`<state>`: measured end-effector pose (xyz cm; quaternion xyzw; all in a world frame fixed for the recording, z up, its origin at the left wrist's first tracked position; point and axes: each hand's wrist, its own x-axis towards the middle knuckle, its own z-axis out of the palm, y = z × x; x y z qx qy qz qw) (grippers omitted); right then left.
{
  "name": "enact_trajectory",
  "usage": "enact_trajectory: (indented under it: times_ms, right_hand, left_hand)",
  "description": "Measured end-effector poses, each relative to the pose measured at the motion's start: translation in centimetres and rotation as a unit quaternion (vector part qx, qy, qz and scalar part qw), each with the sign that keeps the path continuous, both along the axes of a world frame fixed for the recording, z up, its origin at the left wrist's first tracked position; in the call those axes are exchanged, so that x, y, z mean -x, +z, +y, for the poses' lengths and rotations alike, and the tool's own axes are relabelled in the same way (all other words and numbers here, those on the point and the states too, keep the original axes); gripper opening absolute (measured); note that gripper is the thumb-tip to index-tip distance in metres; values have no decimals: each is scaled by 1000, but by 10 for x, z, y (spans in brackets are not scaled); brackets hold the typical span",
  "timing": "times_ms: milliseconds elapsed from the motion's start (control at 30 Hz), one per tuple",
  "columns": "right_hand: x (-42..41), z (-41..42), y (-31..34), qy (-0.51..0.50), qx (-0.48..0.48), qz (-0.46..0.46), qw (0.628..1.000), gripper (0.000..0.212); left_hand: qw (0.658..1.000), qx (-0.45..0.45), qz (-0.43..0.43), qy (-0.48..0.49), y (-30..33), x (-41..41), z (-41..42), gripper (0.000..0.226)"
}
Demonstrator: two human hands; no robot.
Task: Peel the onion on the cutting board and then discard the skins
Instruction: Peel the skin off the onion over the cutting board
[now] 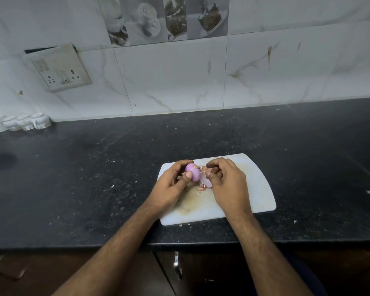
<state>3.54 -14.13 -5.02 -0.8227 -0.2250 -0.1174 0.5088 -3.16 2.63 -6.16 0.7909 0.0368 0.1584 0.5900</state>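
A small purple onion (pixel 193 172) is held just above the white cutting board (pixel 259 189). My left hand (pixel 173 185) grips it between thumb and fingers. My right hand (pixel 226 184) sits close beside it on the right, its fingers curled and pinching a pale strip of onion skin (pixel 206 182) that still hangs from the onion. Brownish skin scraps (pixel 201 189) lie on the board under the hands. The onion's bared side looks smooth and glossy.
The board lies on a black stone counter (pixel 94 178) near its front edge (pixel 308 240). White ceramic items (pixel 27 122) stand at the far left by the tiled wall. A socket plate (pixel 59 69) is on the wall. A cabinet handle (pixel 177 265) shows below the counter.
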Motion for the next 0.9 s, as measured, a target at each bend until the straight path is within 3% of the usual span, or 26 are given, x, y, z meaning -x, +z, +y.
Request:
enact_trajectory:
  times_ms: [133,267,467,900]
  right_hand:
    - [0,-1,0,18,-13,-5,1000,8]
    - [6,2,4,86,0,-10,996,26]
    - [9,5,9,104,-24,-2,994,20]
    - [2,8,6,69,10,-29,997,20]
  left_hand:
    - [1000,-1,1,5,1,1,-1,43]
    - [1000,-4,10,-10,2,1,-3,40]
    - [1000,-14,10,-18,5,2,-3,38]
    - [999,-36,-8,0,-2,-1,3,43]
